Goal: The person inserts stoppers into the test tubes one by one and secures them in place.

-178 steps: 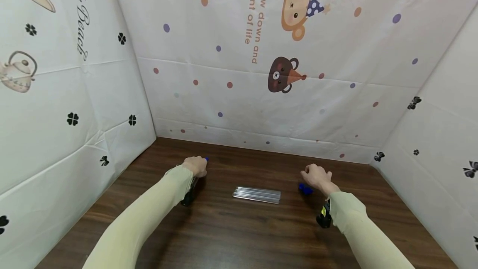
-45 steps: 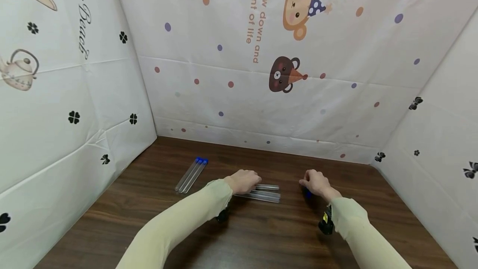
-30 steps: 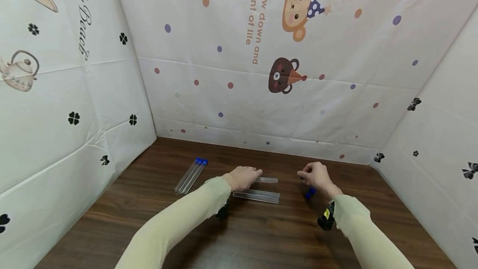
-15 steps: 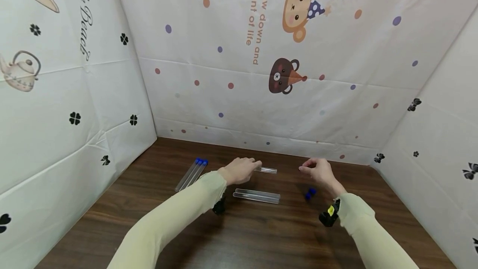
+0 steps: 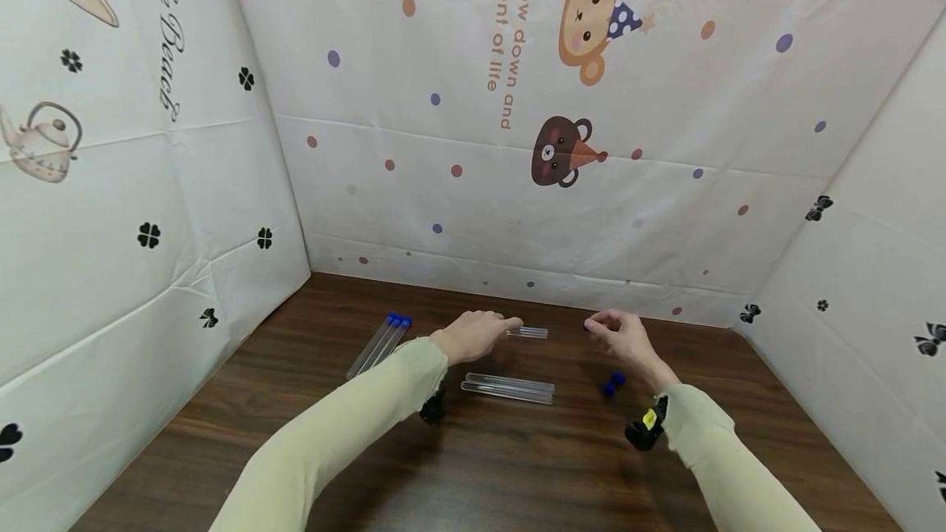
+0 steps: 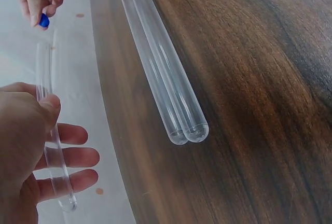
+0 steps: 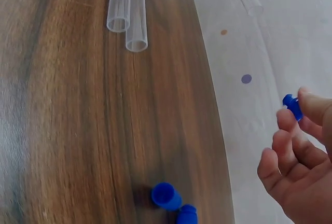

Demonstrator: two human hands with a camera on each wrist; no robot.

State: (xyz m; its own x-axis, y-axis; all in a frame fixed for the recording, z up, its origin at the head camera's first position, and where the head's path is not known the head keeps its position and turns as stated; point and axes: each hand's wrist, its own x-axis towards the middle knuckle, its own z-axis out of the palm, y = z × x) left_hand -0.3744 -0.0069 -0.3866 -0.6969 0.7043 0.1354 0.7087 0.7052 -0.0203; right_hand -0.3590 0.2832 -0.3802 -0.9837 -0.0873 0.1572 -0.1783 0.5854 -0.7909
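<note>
My left hand grips a clear test tube between thumb and fingers, above the table; the tube's open end points toward my right hand. My right hand pinches a small blue cap between thumb and index finger, a short gap away from that tube's mouth. Two uncapped test tubes lie side by side on the table between the hands, their rounded ends to the left. Two loose blue caps rest on the table below my right hand.
Several test tubes with blue caps lie together on the left of the brown wooden table. White printed cloth walls stand along the back and both sides.
My left hand has picked a tube from the middle group and moved it up and away. My right hand has lifted one cap from the table. Both hands are now raised toward the back.
</note>
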